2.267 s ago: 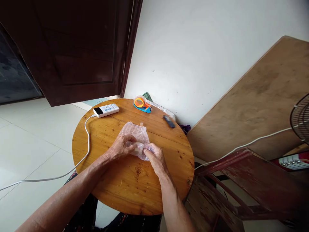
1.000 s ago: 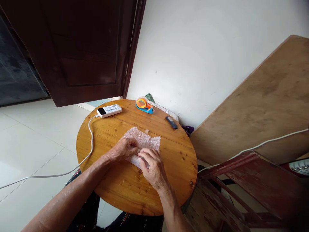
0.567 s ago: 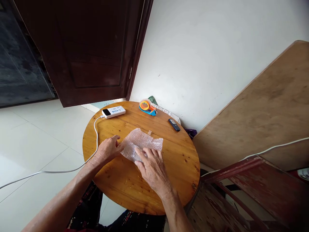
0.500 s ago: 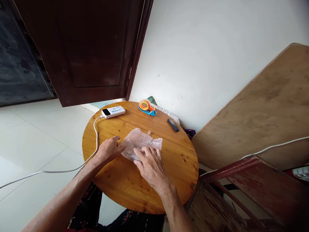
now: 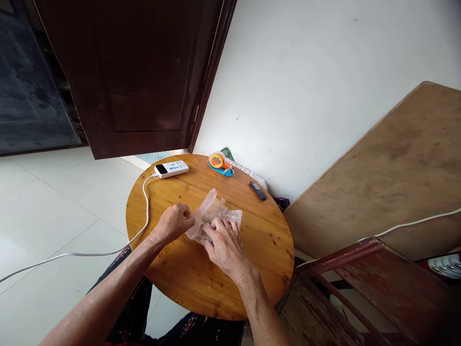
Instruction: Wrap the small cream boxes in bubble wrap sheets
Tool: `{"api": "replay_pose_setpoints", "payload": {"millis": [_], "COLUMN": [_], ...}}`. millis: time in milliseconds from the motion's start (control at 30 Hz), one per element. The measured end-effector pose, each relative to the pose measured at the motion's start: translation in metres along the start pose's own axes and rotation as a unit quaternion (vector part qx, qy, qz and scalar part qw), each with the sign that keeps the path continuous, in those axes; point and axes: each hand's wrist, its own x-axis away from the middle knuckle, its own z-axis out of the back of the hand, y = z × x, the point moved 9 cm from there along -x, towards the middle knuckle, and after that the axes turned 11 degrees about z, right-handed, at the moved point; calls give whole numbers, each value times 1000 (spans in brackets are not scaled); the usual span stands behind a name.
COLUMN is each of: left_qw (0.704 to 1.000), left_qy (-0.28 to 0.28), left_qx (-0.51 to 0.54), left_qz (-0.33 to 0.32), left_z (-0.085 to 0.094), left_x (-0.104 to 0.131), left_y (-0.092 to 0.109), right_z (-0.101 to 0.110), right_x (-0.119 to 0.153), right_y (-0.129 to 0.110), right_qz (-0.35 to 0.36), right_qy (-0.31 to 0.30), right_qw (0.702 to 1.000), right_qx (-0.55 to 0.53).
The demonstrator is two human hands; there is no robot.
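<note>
Crumpled clear bubble wrap [image 5: 214, 209] lies near the middle of the round wooden table [image 5: 252, 269]. My left hand [image 5: 176, 220] pinches its left edge, the fingers curled, and lifts that side a little. My right hand [image 5: 225, 242] rests on the wrap's front part from the right, fingers bent and somewhat apart, pressing down on it. Whatever may be inside the wrap is hidden beneath the fingers and folds. A small piece of tape [image 5: 223, 201] shows at the wrap's back edge.
A white power strip [image 5: 172, 168] with a cable is at the table's back left. A tape dispenser [image 5: 220, 164] stands at the back, with a dark, blurred-out object [image 5: 258, 190] to its right. A red wooden chair [image 5: 338, 257] is at the right.
My left hand has closed on the wrap's left edge and raised it, so the wrap is now folded up there. My right hand has hardly moved. The view has shifted slightly.
</note>
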Motion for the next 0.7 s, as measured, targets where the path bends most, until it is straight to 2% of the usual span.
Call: {"api": "replay_pose_setpoints", "payload": {"millis": [167,300,433,567,633,700], "left_qw": [996,995,980,950,942,945], "left_qy": [-26,-32,-85,-134,-130,-97], "left_qx": [69,16,-39,-28,-22,-33], "left_qz": [-42,-92,-176,-282,-309,-310], "left_z": [-22,-34,-35,-27,-26,-27], "left_x": [11,27,44,60,62,58], "left_y": [26,46,57,62,63,62], "right_z": [-6,-12,-12,-8,-7,-7], "right_x": [9,17,26,40,47,55], "right_y": [10,15,20,28,32,37], "right_qz": [-51,-61,-58,-66,-79,-95], "right_qy": [62,107,134,145,151,162], "right_qw": [995,986,974,951,933,916], "right_qx": [-65,-112,-172,-264,-316,-353]}}
